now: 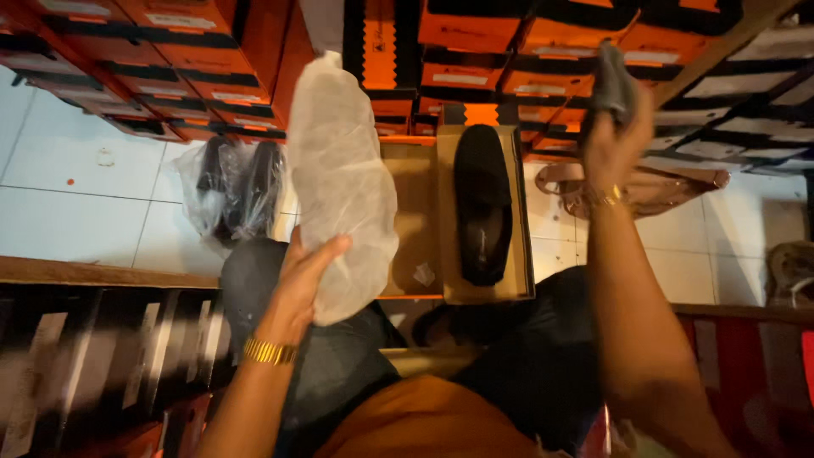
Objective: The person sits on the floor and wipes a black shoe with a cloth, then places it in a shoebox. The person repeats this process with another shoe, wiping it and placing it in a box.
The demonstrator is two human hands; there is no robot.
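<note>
My left hand (303,280) grips the lower end of a shoe wrapped in white tissue paper (339,178), held upright over my lap. Raised at the upper right, my right hand (612,140) is closed on a dark grey cloth (612,85). Between my hands an open cardboard shoe box (443,212) lies on the floor. A black loafer (482,203) rests in its right half. A small white packet (423,274) lies in the bare left half.
Stacks of orange and black shoe boxes (195,59) fill the back. A clear plastic bag with a pair of black shoes (231,188) lies on the white tiled floor at left. A brown shoe (644,188) sits behind my right wrist. Wooden ledges run along both sides.
</note>
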